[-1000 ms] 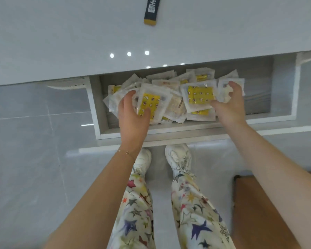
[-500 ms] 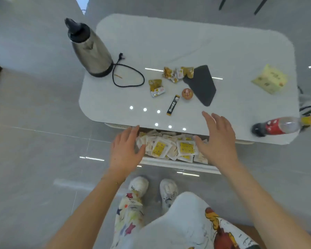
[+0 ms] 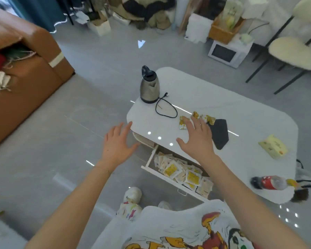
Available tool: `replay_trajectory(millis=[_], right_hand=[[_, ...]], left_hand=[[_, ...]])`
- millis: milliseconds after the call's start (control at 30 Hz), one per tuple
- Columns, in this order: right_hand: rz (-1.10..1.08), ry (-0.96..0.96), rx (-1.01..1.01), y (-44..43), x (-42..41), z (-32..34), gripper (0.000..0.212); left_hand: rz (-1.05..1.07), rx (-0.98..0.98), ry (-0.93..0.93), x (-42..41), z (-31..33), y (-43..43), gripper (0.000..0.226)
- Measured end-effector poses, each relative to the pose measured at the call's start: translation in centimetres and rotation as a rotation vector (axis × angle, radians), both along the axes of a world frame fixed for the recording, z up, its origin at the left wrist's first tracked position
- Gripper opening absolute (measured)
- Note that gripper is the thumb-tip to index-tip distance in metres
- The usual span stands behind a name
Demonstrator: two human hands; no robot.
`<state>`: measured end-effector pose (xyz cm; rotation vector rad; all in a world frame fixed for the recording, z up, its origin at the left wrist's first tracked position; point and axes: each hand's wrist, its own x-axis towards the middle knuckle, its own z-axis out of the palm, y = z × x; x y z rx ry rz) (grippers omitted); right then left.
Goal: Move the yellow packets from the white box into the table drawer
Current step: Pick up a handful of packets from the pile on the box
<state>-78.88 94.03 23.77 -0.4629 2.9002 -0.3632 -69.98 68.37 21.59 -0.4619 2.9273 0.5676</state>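
Observation:
The table drawer (image 3: 171, 181) stands pulled out below the white table's near edge. Several yellow packets (image 3: 182, 174) in clear wrappers lie piled inside it. My left hand (image 3: 117, 145) hovers open and empty over the floor, left of the table corner and above the drawer's left end. My right hand (image 3: 196, 138) is spread open, holding nothing, above the table's front edge over the drawer. No white box is in sight.
On the white table (image 3: 241, 112) stand a steel kettle (image 3: 149, 86) with a black cord, small snack wrappers (image 3: 182, 123), a black cloth (image 3: 220, 133), a yellow card pack (image 3: 273, 146) and a lying cola bottle (image 3: 271, 183). A brown sofa (image 3: 25, 78) is left; chairs and clutter behind.
Both hands have left the packets in the drawer and risen, open and empty. The view has pulled back and up, and now takes in the whole table and room.

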Motion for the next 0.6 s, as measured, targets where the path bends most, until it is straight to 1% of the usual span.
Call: replay_trajectory(millis=[100, 200, 367, 500, 600], right_hand=[[0.090, 0.014, 0.014, -4.1, -0.6, 1.5, 0.079], [0.186, 0.032, 0.008, -9.1, -0.6, 2.5, 0.079], [0.359, 0.043, -0.001, -19.4, 0.5, 3.4, 0.078], [0.499, 0.055, -0.056, -29.1, 2.4, 3.7, 0.079], [0.567, 0.029, -0.080, -36.1, 4.3, 4.0, 0.080]], left_hand=[[0.053, -0.027, 0.008, 1.3, 1.4, -3.5, 0.084], [0.138, -0.008, 0.021, 2.8, 2.1, -7.3, 0.086], [0.293, 0.004, 0.062, 6.6, 3.2, -14.9, 0.084], [0.416, -0.040, 0.075, 11.3, 3.6, -22.2, 0.077], [0.502, -0.052, 0.071, 15.1, 4.1, -27.2, 0.077]])
